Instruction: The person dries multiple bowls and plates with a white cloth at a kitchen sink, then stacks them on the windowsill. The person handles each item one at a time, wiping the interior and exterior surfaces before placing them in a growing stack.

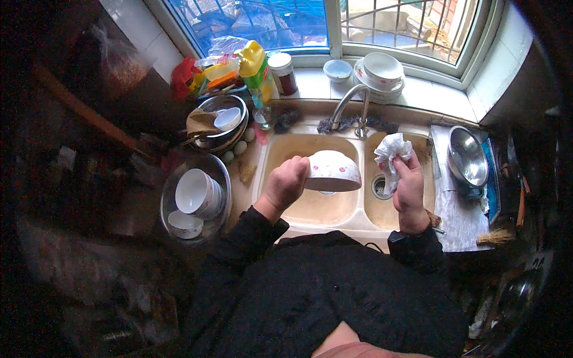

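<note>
My left hand (286,181) grips the rim of a white floral bowl (335,169), which is tipped with its outside facing up over the left basin (286,210) of the double sink. A crumpled white paper towel or cloth (394,150) is pinched between the thumb and fingers of my right hand (408,183). That hand is above the right basin (418,159), near the drain (380,187), apart from the bowl. At the left, a metal basin (227,192) holds stacked white bowls (193,191) and a smaller floral bowl (185,224).
A curved faucet (353,100) rises behind the sink. Dishes (380,76), a lidded jar (283,74) and a yellow-green bottle (254,60) line the windowsill. Metal bowls (244,107) sit at back left. On the right stand a steel bowl (468,156) and a straw brush (494,237).
</note>
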### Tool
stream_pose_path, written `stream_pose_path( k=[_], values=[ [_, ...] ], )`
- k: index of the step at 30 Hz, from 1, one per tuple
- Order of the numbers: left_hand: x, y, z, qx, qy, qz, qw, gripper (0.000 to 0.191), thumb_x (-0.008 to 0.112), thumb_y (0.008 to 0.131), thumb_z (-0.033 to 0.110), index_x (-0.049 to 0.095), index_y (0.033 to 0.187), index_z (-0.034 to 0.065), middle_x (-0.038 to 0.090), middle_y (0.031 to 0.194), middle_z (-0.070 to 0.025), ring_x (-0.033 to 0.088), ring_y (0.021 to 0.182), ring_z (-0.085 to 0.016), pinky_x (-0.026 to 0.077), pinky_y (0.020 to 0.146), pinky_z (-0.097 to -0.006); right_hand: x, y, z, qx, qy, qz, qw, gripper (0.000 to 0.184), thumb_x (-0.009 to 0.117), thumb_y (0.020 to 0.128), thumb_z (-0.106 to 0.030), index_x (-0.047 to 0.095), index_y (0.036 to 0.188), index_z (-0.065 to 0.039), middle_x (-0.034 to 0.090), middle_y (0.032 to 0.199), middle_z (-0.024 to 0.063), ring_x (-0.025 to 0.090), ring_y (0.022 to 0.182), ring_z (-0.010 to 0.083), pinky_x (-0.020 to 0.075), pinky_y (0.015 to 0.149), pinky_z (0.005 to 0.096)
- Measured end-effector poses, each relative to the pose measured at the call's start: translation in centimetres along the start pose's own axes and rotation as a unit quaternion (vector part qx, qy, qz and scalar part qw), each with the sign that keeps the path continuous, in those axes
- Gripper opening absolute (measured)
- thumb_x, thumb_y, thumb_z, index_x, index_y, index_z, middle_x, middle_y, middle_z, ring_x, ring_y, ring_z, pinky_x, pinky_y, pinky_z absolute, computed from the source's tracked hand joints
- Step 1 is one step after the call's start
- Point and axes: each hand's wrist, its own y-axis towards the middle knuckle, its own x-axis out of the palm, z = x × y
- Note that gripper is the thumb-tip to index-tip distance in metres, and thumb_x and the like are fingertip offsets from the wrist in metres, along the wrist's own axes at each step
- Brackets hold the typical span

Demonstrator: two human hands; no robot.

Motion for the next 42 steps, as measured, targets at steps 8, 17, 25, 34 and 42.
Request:
stream_pose_path(
  k=[8, 17, 25, 34, 42],
  values=[
    [0.3, 0.6, 1.4, -0.014, 0.009, -0.054, 0.998, 0.005, 0.052, 0.088, 0.005, 0.047, 0.086, 0.0074, 0.050, 0.072, -0.0119, 0.057, 0.064, -0.029, 0.047, 0.055, -0.0385, 4.1, -1.7, -0.7, -0.356, -0.417, -0.244, 0.800, 0.032, 0.061, 0.082, 0.000, 0.063, 0.114, -0.005, 0.061, 0.122, 0.0183, 0.059, 0.113, 0.0339, 0.0442, 0.101, 0.0434],
    [1.1, -0.8, 0.9, -0.090, -0.068, -0.028, 0.993, 0.008, 0.056, 0.092, 0.007, 0.050, 0.098, 0.0064, 0.061, 0.080, -0.0171, 0.064, 0.073, -0.038, 0.051, 0.061, -0.0413, 2.1, -1.6, 1.2, -0.315, -0.392, -0.238, 0.831, 0.033, 0.054, 0.087, 0.005, 0.061, 0.119, 0.000, 0.061, 0.120, 0.0208, 0.057, 0.117, 0.0352, 0.0443, 0.100, 0.0387],
    [1.4, -0.3, 1.1, -0.299, -0.220, 0.009, 0.929, 0.013, 0.052, 0.095, 0.016, 0.045, 0.099, 0.0053, 0.061, 0.086, -0.0223, 0.062, 0.084, -0.044, 0.049, 0.070, -0.0456, -0.9, -1.2, 4.4, 0.021, -0.070, -0.027, 0.997, 0.024, 0.048, 0.094, -0.004, 0.059, 0.116, -0.003, 0.064, 0.096, 0.0053, 0.061, 0.081, 0.0143, 0.0486, 0.072, 0.0261],
    [3.5, 0.0, 0.9, -0.423, -0.387, 0.003, 0.819, 0.025, 0.051, 0.097, 0.022, 0.046, 0.108, 0.0006, 0.061, 0.085, -0.0150, 0.061, 0.070, -0.023, 0.048, 0.058, -0.0367, 1.4, -2.5, 4.0, 0.006, -0.201, -0.125, 0.971, 0.057, 0.063, 0.089, -0.051, 0.048, 0.118, -0.004, 0.061, 0.093, 0.0063, 0.059, 0.079, 0.0122, 0.0489, 0.070, 0.0284],
    [1.5, 1.2, 3.0, -0.419, -0.384, -0.135, 0.812, 0.024, 0.053, 0.098, 0.025, 0.045, 0.106, 0.0032, 0.055, 0.075, -0.0047, 0.047, 0.051, -0.007, 0.039, 0.044, -0.0219, -0.4, -2.4, 3.6, 0.138, -0.126, -0.064, 0.980, 0.035, 0.054, 0.087, -0.015, 0.046, 0.116, 0.003, 0.060, 0.093, 0.0105, 0.060, 0.071, 0.0153, 0.0523, 0.053, 0.0294]
  ],
)
